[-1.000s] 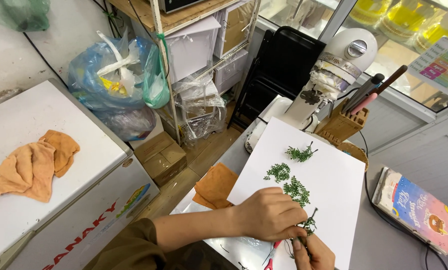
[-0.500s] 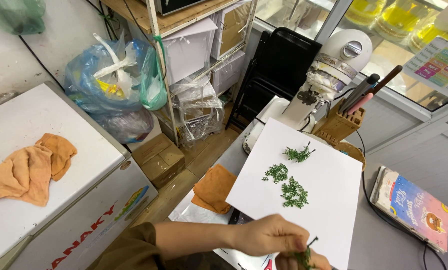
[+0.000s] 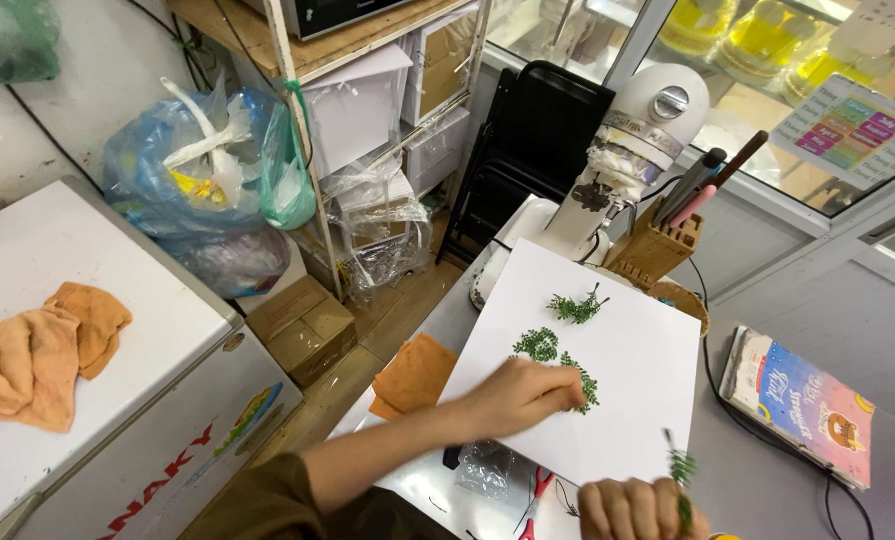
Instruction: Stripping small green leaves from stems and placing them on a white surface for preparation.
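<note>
A white sheet of paper [image 3: 627,380] lies on the grey table with small green leafy sprigs on it: one [image 3: 575,307] near the far edge, another [image 3: 537,344] in the middle. My left hand [image 3: 527,395] rests on the sheet with its fingers pressing a third sprig [image 3: 587,388] flat. My right hand [image 3: 632,510] is at the bottom edge of the view, fist closed around the stem of a green sprig [image 3: 679,468] that stands up above the paper's near edge.
Red-handled scissors [image 3: 535,495] and crumpled clear plastic [image 3: 487,465] lie by the near edge. An orange cloth [image 3: 412,375] sits left of the sheet, a colourful book [image 3: 802,405] right. A wooden tool block [image 3: 652,250] and white stand mixer [image 3: 627,150] stand behind. A white chest freezer [image 3: 117,330] is left.
My left hand has moved up onto the sheet and now presses the third sprig. My right hand has shifted right and lifted its sprig upright.
</note>
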